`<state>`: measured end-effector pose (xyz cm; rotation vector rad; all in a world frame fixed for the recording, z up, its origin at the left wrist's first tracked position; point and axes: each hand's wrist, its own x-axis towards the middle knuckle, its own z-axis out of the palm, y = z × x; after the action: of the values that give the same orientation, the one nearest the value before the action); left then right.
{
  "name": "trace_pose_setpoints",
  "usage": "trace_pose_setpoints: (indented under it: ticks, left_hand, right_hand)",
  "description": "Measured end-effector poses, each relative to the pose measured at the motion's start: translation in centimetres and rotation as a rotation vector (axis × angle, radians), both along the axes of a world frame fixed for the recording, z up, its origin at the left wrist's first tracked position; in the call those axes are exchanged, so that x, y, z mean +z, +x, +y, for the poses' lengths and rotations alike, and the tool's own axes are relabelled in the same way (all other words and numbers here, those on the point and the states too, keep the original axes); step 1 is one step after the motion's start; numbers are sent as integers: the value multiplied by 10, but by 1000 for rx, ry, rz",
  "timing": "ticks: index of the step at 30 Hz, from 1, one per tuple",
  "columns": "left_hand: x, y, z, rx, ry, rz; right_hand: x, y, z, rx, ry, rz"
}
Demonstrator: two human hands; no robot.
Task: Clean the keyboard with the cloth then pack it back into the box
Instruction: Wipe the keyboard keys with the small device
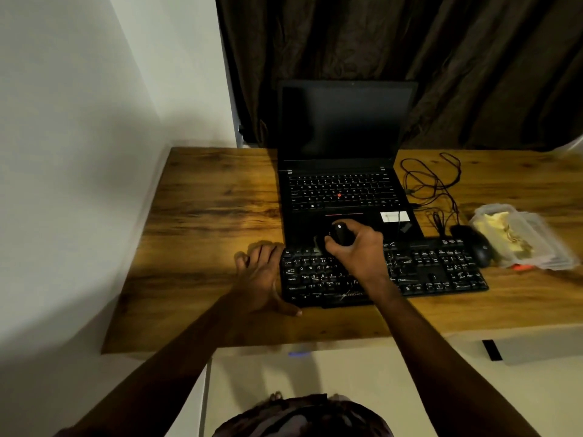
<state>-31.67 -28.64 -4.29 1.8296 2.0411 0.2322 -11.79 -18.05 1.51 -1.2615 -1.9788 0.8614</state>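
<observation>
One black keyboard (383, 274) on the wooden desk (205, 216), under the right hand (356, 247), fisted around one dark object (340, 234). Left hand (262, 279) flat, fingers spread, touching its left end. Beyond: one laptop (344, 171); rightward: one mouse (473, 244), one plastic packet (520, 238).

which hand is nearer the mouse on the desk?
Right. The right hand is over the keyboard, gripping a dark object, a good way left of the mouse. The left hand rests off the keyboard's far left end.

1 keyboard (385, 272), 1 laptop (344, 171), 1 mouse (473, 244), 2 hands: left hand (262, 275), right hand (353, 247).
</observation>
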Motion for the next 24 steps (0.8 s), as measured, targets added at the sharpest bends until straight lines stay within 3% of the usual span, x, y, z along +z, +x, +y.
trace_pose_setpoints:
  ticks: [5, 14, 24]
  left_hand:
    - [-4, -1, 1, 14, -2, -8]
    - [-4, -1, 1, 12, -30, -6]
    - [2, -1, 3, -40, -59, 55]
  right_hand:
    - [0, -1, 4, 6, 48, -78]
    - [-1, -8, 1, 3, -84, 48]
    - [3, -3, 10, -4, 2, -32]
